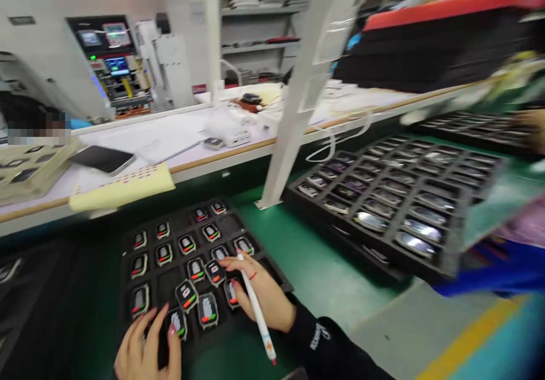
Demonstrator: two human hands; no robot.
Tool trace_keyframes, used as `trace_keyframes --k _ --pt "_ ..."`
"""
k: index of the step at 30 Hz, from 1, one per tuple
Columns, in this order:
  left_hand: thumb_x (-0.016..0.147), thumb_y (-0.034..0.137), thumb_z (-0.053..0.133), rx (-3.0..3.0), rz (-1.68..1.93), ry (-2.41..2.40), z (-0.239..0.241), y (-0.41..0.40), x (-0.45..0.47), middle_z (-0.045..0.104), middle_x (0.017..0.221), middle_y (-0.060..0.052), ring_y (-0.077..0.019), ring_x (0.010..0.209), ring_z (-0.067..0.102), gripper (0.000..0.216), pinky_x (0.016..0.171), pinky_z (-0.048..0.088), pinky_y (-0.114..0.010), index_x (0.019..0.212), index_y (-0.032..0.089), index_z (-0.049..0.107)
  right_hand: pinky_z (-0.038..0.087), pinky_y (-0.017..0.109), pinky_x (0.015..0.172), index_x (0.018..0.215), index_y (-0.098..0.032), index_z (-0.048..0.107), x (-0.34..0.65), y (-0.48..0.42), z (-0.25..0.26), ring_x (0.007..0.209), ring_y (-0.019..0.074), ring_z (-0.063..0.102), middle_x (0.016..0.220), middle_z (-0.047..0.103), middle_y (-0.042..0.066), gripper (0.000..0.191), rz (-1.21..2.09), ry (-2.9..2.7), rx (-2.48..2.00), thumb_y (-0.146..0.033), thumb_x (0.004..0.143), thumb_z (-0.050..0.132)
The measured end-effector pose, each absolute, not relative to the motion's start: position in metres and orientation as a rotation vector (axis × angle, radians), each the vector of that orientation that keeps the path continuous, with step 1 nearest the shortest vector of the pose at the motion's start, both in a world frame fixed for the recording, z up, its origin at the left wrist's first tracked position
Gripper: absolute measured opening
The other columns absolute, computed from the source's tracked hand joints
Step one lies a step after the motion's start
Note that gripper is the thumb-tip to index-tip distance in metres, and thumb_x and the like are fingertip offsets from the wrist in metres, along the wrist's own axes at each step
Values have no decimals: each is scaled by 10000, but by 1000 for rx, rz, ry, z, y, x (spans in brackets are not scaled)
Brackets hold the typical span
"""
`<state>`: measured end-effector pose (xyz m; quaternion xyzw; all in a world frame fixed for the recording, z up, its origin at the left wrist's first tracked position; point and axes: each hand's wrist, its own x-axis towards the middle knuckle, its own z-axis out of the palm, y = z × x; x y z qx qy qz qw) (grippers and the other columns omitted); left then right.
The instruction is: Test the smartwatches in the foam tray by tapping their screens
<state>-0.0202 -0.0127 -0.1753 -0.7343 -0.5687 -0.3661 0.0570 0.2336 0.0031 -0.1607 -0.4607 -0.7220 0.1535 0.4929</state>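
Note:
A black tray (168, 280) on the green bench holds several smartwatch bodies without straps, many with lit screens showing red and green marks. At its near left corner is my left hand (149, 349), fingers apart and bent downward, with the thumb against the edge of a lit watch (177, 322). My right hand (268, 295) has a white pen (256, 306) tucked between its fingers, the red tip pointing toward me. Its fingertips also touch a watch (215, 272) that sits askew in the tray. Beside that is another tilted watch (186, 293).
To the right, stacked black trays (378, 255) carry more watches. A white post (293, 96) rises behind the bench. On the shelf lie a phone (104, 158), a yellow sheet (123, 190) and a beige tray (34, 170). Another person's blue sleeve (489, 266) is at right.

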Motion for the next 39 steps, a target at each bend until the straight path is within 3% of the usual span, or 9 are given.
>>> trace_keyframes --k 8,16,22,26,30,32,36,39 --pt "929 278 510 -2257 -727 -1952 -153 -31 -3 496 1340 -110 -327 1276 411 422 1020 371 -523 1351 277 489 218 629 1147 1147 -229 448 232 -1 -159 1270 264 493 1187 645 89 229 439 -1987 -1087 -134 940 465" --pt "927 273 530 -2357 -701 -1901 -152 -28 9 441 1421 -91 -328 1349 336 431 1040 368 -531 1356 308 508 277 587 1134 1043 -239 528 234 -4 -163 1144 250 603 1052 708 46 140 370 -1781 -1058 -130 968 484" --pt "921 178 521 -2395 -958 -1774 -152 -31 7 535 1285 -76 -292 1288 405 269 1034 374 -482 1143 278 635 275 578 1140 1110 -233 524 234 -3 -164 1147 245 598 1101 690 61 184 368 -1792 -1058 -123 967 486" --pt "925 209 527 -2324 -1008 -1779 -157 -30 7 568 1226 -87 -282 1236 448 279 1019 386 -451 1196 229 592 220 598 1157 1201 -233 462 234 -3 -162 1233 250 527 1197 645 75 251 406 -1888 -1066 -136 970 479" --pt "929 267 528 -2310 -831 -1824 -159 -28 10 542 1296 -95 -303 1263 428 395 1005 383 -462 1322 225 519 164 618 1168 1278 -230 382 231 -2 -160 1296 265 458 1287 587 92 347 442 -1997 -1071 -165 963 511" --pt "927 281 535 -2312 -753 -1822 -159 -28 11 520 1337 -89 -318 1287 408 428 988 386 -471 1352 251 500 159 615 1170 1241 -238 404 231 -2 -160 1281 264 476 1257 608 80 308 457 -2001 -1069 -169 962 515" --pt "928 226 528 -2339 -874 -1756 -157 -29 10 535 1311 -62 -302 1279 421 283 993 386 -460 1191 285 611 176 606 1168 1113 -253 461 231 -3 -161 1195 247 556 1111 679 43 186 456 -1863 -1048 -142 966 486" --pt "929 215 523 -2336 -959 -1753 -156 -29 8 556 1269 -84 -296 1252 443 272 1006 381 -457 1187 243 603 201 614 1154 1169 -242 449 232 -3 -160 1228 260 527 1222 631 75 233 448 -1866 -1058 -151 960 498"
